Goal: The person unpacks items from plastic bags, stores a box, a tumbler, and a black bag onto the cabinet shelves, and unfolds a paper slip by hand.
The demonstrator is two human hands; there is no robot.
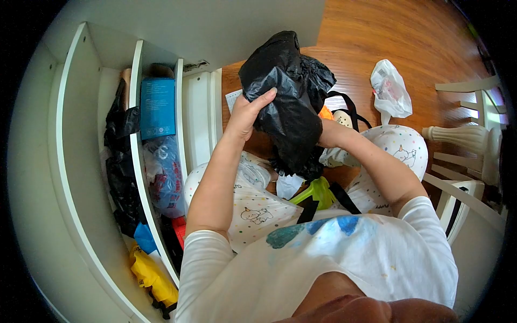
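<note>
A black bag (pixel 285 102) of thin, crinkly plastic hangs bunched above the person's lap, its glossy skin puffed into folds and loose, ragged ends. The left hand (pixel 249 116) pinches its near side, thumb laid flat along the film, the other fingers mostly hidden behind it. The right hand (pixel 329 134) is at the bag's other side, its fingers tucked out of sight, so I cannot tell how tightly they close. On the smooth, shiny wooden floor (pixel 431 32) lies a crumpled, cloudy white bag (pixel 392 94) with something reddish blurred inside. Flat white boards form a shelf (pixel 137 118) holding a stiff blue box (pixel 158 105), a see-through bag (pixel 161 175) whose contents are unclear, and a limp yellow bag (pixel 153 277). Below the black bag, a bright green thing (pixel 321 192) is partly covered by dark straps, its full shape hard to make out
</note>
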